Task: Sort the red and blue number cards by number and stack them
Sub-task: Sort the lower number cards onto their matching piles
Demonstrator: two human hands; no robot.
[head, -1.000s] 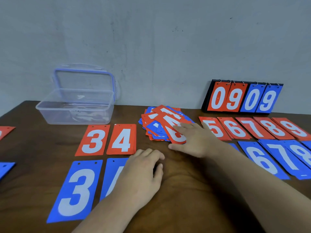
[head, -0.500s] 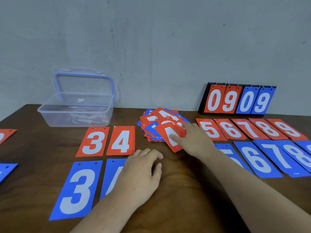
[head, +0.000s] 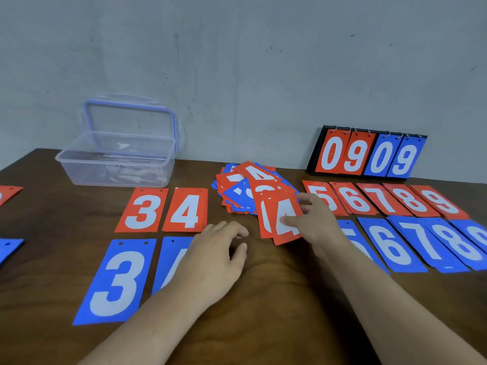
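My wide, dark wood-grain table [head: 263, 327] carries everything. Far left stands one clear plastic box [head: 116, 167], its blue-rimmed lid raised against the wall. Far right, one black flip scoreboard [head: 369, 156] shows 0909 on ringed cards.

Right of the loose card pile [head: 242, 188] runs a red row [head: 384, 198] of five, 5 to 9, with a blue row [head: 390, 246] nearer me. To the left lie red 3 [head: 143, 209], the red 4 stack [head: 185, 209], blue 3 [head: 116, 280] and a blue card [head: 171, 259].

My left hand [head: 213, 262] rests over that card, fingers loosely curled, gripping nothing.

Half a second ago my right hand [head: 319, 225] sat at the pile's edge. It has since drawn a thin, flat held red 4 [head: 280, 208] toward me. The thumb is on its face and the fingers at its right edge, pinching. A second red card [head: 264, 222] lies beneath it.
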